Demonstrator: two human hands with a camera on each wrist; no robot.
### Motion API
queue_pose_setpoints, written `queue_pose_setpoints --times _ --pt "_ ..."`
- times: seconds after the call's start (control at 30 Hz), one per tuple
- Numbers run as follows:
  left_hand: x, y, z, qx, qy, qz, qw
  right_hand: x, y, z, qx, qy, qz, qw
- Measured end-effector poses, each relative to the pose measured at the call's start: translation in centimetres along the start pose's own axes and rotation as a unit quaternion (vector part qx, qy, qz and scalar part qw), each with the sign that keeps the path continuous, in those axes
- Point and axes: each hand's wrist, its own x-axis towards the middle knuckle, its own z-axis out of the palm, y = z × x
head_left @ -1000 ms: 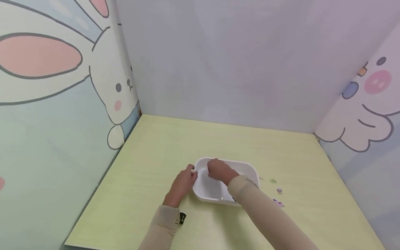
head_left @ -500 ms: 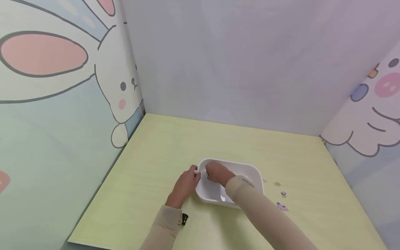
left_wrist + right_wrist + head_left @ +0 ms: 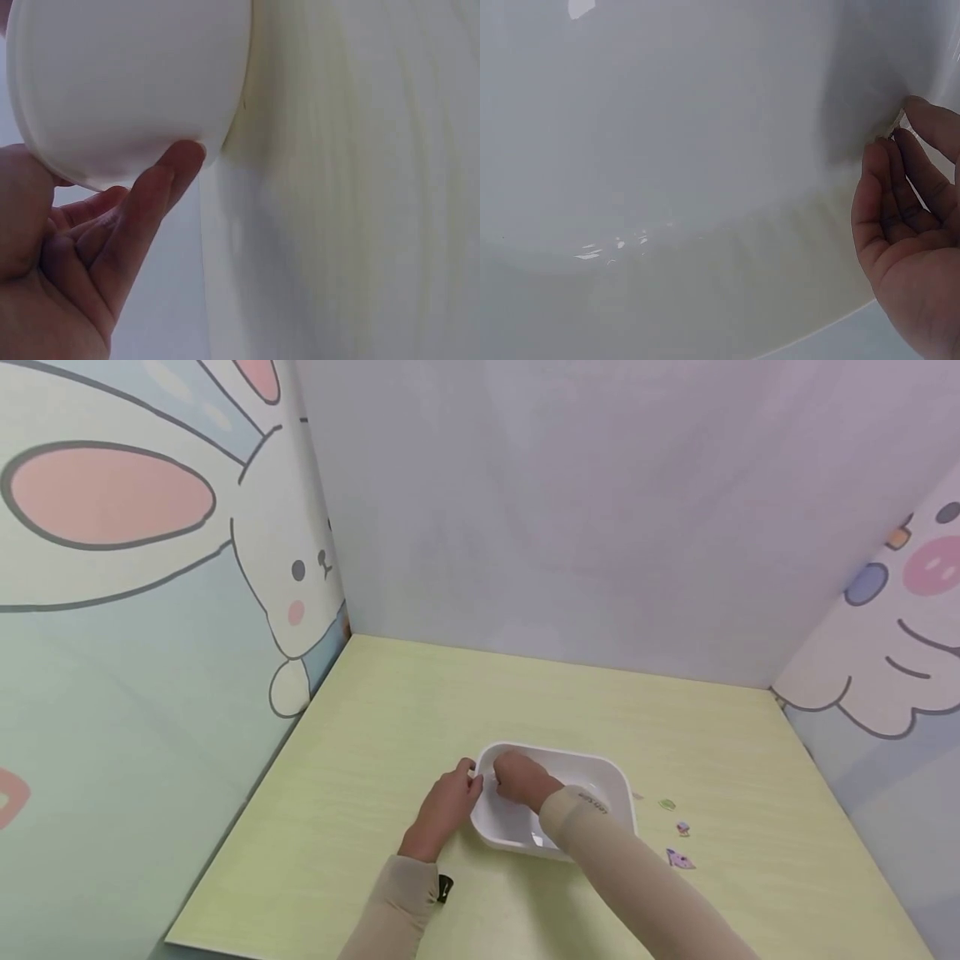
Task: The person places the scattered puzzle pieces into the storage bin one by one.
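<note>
A white plastic tub (image 3: 498,828) with rounded corners stands on the table. My left hand (image 3: 444,806) grips its left rim; in the left wrist view the fingers (image 3: 180,169) press the outer wall, while the thumb goes over the edge. Inside the tub, near its left end, is my right hand (image 3: 521,778). In the right wrist view its thumb and fingers pinch a small, thin, pale piece (image 3: 895,124) against the inner wall; the piece is mostly covered, so its kind cannot be told.
On the pale yellow table (image 3: 420,693), right of the tub, lie several small flat pieces, among them a green one (image 3: 667,805), a small purplish one (image 3: 682,828) and a larger purple one (image 3: 680,859). A small black object (image 3: 445,888) sits by my left cuff. Walls surround the table.
The view has shifted slightly, so the tub appears a little further right. My right hand has moved slightly closer to the tub's left end. My left hand keeps its grip on the rim.
</note>
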Motion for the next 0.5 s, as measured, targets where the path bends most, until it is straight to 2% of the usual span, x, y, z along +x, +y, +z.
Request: queue_pose_setpoints --times 0.5 --pt "-0.01 0.17 0.09 0.001 0.0 -0.003 1.0 0.17 0.52 0.57 -0.024 0.019 -0.019 0.9993"
